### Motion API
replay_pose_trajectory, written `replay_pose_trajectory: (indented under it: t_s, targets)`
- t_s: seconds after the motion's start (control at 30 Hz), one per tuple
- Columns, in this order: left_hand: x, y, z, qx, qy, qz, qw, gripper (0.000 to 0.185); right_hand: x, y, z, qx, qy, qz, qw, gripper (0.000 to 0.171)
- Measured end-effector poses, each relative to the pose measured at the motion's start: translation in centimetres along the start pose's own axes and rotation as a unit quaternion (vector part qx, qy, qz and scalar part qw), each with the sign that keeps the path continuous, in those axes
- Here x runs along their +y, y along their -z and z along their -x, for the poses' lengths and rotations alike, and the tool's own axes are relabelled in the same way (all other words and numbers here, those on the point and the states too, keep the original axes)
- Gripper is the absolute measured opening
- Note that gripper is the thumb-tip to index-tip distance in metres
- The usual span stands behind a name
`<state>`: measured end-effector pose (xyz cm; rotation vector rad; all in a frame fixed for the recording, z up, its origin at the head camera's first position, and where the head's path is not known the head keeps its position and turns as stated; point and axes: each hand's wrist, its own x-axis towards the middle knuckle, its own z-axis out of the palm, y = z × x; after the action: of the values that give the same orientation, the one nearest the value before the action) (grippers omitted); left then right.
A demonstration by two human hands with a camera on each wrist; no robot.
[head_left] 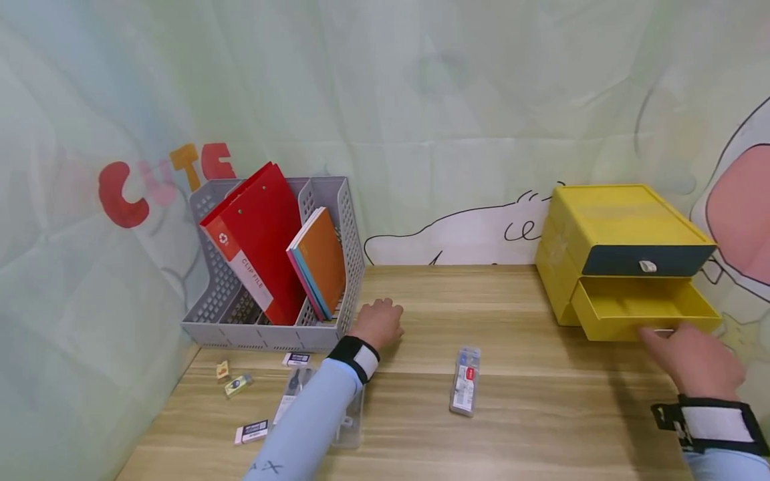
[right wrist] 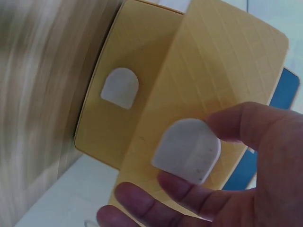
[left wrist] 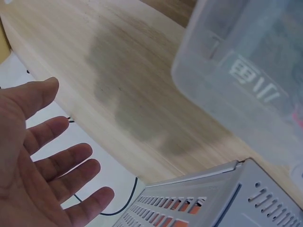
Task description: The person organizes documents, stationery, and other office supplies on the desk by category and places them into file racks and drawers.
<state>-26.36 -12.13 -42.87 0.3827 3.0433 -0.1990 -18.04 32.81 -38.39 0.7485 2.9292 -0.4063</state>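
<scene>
Head view, drawer: the yellow plastic drawer (head_left: 613, 329) juts from the yellow box-shaped cabinet (head_left: 637, 212), beneath a closed dark-blue drawer front (head_left: 613, 260).
Handle: a pale, round-edged tab (right wrist: 182, 149) on the yellow drawer's front.
Right hand (head_left: 698, 361): thumb and index finger pinch the tab's edges; the other fingers bend loosely.
Drawer step: apparently sliding it; which direction cannot be told.
Drawer's next move: likely calls for a steady pinch and straight travel.
Left hand (head_left: 379, 324): loosely spread, holding nothing, beside the grey perforated plastic file rack (head_left: 353, 267).

Head looks down; close right wrist view shares the drawer (head_left: 619, 329).
</scene>
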Motion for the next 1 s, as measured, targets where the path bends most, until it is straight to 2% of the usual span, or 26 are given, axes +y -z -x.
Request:
replay_pose_trajectory:
  t_s: [0.4, 0.57, 0.67, 0.87, 1.0]
  targets:
    - [0.5, -0.3, -0.4, 0.000, -0.004, -0.002, 1.0000, 0.036, 1.6, -0.6, 2.6, -0.015, -0.013, 0.020, 1.000, 0.064]
    - [0.9, 0.0, -0.4, -0.005, -0.004, 0.000, 1.0000, 0.036, 2.1, -0.6, 3.6, -0.022, -0.002, 0.015, 1.000, 0.055]
    - [0.9, 0.0, -0.4, 0.004, -0.009, 0.002, 0.9999, 0.035, 2.1, -0.3, 3.8, -0.020, 0.007, 0.018, 1.000, 0.054]
    - [1.6, -0.3, -0.4, 0.008, -0.047, 0.017, 0.9987, 0.035, 1.5, 1.0, 4.7, 0.009, 0.024, 0.001, 1.000, 0.059]
    - [3.1, -0.3, -0.4, -0.002, -0.081, 0.025, 0.9964, 0.036, -0.6, 2.2, 5.3, 0.047, 0.026, 0.011, 0.999, 0.063]
